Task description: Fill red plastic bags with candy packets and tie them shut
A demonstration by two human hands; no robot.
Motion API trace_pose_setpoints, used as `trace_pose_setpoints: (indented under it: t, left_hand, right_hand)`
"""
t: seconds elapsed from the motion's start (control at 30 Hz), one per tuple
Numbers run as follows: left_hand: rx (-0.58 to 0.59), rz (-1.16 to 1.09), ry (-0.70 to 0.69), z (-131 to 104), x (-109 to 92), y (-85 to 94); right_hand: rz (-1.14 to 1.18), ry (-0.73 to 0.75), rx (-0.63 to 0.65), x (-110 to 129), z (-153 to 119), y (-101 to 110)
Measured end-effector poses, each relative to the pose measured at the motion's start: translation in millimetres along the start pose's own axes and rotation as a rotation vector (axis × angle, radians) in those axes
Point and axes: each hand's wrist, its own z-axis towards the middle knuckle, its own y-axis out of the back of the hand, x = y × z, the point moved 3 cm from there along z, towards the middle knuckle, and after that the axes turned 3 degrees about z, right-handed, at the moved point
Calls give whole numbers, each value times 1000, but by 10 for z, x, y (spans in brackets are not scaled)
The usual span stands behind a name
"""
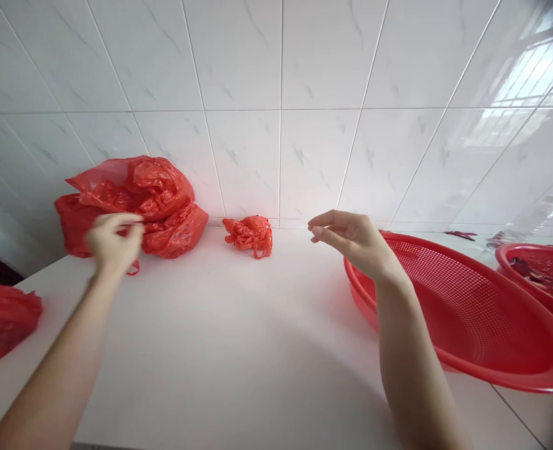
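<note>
My left hand point(117, 244) is in front of a large crumpled heap of red plastic bags point(166, 194) at the left back. Its fingers are curled and blurred, so whether they grip any of the plastic cannot be made out. A small red loop point(134, 269) shows just below that hand. My right hand point(349, 237) hovers by the near left rim of a big red colander basket point(473, 312), thumb and forefinger slightly apart, with nothing in it. Between the hands, a small crumpled red plastic bag point(251, 235) lies against the wall.
More red bags point(4, 319) stand at the far left edge. Beyond the colander, a second red basket point(539, 275) holds dark scraps, with red-handled scissors point(461, 235) and a clear plastic item point(508, 237) by the wall. White tiles point(323, 162) rise behind the white counter point(220, 356).
</note>
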Motion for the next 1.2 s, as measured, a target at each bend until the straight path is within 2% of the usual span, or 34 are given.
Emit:
trace_pose_setpoints:
  t: [0.07, 0.1, 0.13, 0.23, 0.3, 0.37, 0.43, 0.5, 0.7, 0.83, 0.9, 0.97, 1.1, 1.2]
  left_hand:
    - [120, 234, -127, 0, 94, -457]
    - [216, 263, -161, -22, 119, -747]
    - [385, 369, -218, -64, 129, -1071]
    - [508, 430, -232, -161, 121, -1841]
    - [514, 470, -176, -181, 141, -2163]
    - [503, 495, -98, -153, 195, -2325]
    - [470, 487, -26, -86, 259, -2363]
    - [403, 442, 23, 7, 301, -2314]
    - [103, 127, 94, 295, 236, -1947]
    - [18, -189, 151, 398, 117, -1772]
    - [49, -353, 184, 368, 41, -1743]
    - [128, -495, 211, 258, -49, -1741]
    - [310, -688, 244, -139, -245, -1757]
    - [432, -858, 321, -442, -374, -1785]
  right_hand:
    - [-26, -7, 14, -9, -1, -29]
    - [-38, -13, 20, -12, -3, -41]
    - [-51, -19, 26, -13, -6, -52]
    - [-90, -31, 41, -2, -23, -80]
    - [-106, -37, 48, 11, -36, -93]
    - [-115, -42, 52, 21, -45, -101]
    - [-124, -47, 55, 20, -47, -101]
    - [-130, -50, 52, 6, -41, -93]
    - [-163, -77, 36, -77, -2, -92]
    - [-180, -91, 52, -125, 20, -142]
    - [-179, -88, 44, -140, 30, -166]
    - [-176, -92, 20, -149, 40, -188]
    - [-155, -112, -50, -185, 69, -250]
    - [-128, -74, -71, -242, 107, -321]
